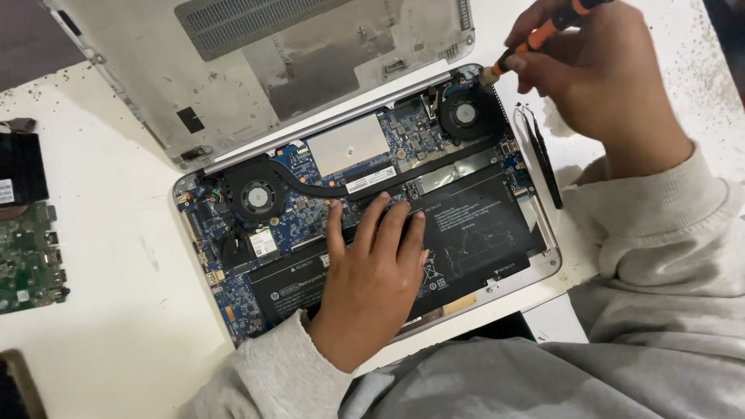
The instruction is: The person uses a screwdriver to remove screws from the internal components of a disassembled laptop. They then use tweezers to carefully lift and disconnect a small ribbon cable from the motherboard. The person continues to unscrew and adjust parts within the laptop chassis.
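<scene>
An opened laptop [365,194] lies in the middle of a white table [116,310], its bottom cover off and its insides showing — blue circuit board, two round fans joined by a dark heat pipe, and a flat black battery [473,225] along the near edge. The removed grey bottom cover [256,62] rests tilted against the far side of the laptop.

The left hand [372,271] lies palm down on the battery, fingers spread a little and stretched toward the far side, their tips touching the board's edge just beyond the battery; it grips nothing. Its grey sleeve comes in from the near edge.

The right hand [590,70] is curled shut around an orange-and-black screwdriver [535,35], held at a slant with the tip down at the laptop's far right corner, just beside the right-hand fan [464,115]. The wrist bends down from the right, the grey-sleeved forearm running off to the near right.

Just right of the laptop, under the right wrist, lies a thin black strip [543,159]. At the table's left edge, well apart from both hands, sit a green circuit board [29,260] and a black part [19,167] beyond it.
</scene>
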